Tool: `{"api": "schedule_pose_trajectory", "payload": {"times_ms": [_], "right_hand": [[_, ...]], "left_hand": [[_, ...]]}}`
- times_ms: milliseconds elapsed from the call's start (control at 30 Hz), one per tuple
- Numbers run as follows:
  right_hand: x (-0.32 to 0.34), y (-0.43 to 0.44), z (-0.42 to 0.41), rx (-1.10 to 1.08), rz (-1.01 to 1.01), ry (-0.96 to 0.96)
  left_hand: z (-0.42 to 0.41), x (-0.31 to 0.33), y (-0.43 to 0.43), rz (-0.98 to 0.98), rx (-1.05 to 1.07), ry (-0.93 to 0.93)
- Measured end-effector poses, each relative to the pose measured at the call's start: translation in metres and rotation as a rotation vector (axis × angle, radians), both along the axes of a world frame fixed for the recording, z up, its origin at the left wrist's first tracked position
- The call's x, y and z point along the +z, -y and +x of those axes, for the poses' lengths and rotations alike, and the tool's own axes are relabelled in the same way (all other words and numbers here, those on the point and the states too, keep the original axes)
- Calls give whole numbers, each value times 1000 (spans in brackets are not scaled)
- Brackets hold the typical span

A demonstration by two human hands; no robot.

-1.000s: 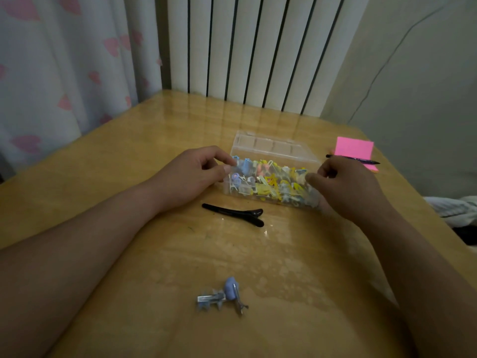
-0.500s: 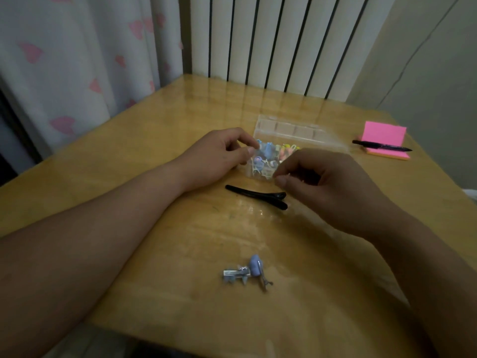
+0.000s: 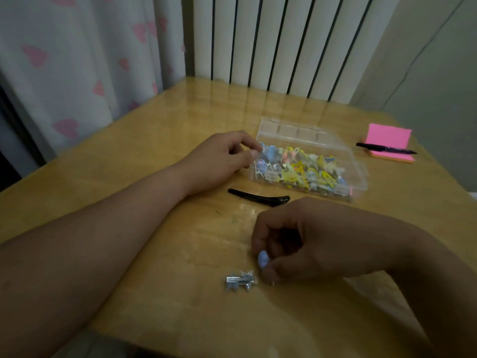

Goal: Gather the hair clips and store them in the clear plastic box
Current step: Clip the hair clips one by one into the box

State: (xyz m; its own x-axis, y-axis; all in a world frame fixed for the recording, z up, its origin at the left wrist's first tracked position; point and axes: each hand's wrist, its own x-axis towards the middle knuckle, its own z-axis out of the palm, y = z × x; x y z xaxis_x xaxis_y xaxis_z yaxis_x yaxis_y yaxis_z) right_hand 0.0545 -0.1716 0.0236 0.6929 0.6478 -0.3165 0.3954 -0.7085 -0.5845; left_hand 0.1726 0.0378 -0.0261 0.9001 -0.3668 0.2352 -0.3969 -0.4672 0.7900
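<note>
Right hand [image 3: 296, 244] curled, pinching pale-blue hair clip [image 3: 263, 260], probably to lift it. Silver clip [image 3: 240, 281] just beside fingertips, black clip [image 3: 258, 197] beyond knuckles. Left hand [image 3: 227, 156] pinches open clear plastic box [image 3: 360, 174] corner, apparently steadying it.

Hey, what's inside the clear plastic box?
A heap of small hair clips, yellow, blue and pink, fills the clear plastic box. The left hand hides its left corner, and the floor under the heap is covered.

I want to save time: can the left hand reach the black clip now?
Probably yes. The black clip lies uncovered, close by the left hand; the right hand, pinching the blue clip, is clear of it. The left hand must first release the box.
</note>
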Motion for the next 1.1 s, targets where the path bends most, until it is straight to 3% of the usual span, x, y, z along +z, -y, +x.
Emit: {"api": "schedule_pose_trajectory", "payload": {"times_ms": [167,333,400,500,567,667,867,1100], "right_hand": [[-2,11,5,-74,35,62],[-4,20,10,-132,204,92],[0,31,18,-240,344,164],[2,60,33,-574,482,403],[0,82,42,-758,424,562],[-9,101,52,-851,265,618],[-19,97,59,-834,42,699],[-22,98,60,-827,10,654]], "left_hand": [[1,-1,0,-11,-8,-1],[5,-4,0,-37,-17,13],[5,-5,0,-48,-20,5],[4,-4,0,-50,-23,-2],[4,-4,0,-52,-25,-5],[4,-5,0,-63,-25,-13],[7,-6,0,-54,-21,-12],[6,-6,1,-53,-31,-4]]}}
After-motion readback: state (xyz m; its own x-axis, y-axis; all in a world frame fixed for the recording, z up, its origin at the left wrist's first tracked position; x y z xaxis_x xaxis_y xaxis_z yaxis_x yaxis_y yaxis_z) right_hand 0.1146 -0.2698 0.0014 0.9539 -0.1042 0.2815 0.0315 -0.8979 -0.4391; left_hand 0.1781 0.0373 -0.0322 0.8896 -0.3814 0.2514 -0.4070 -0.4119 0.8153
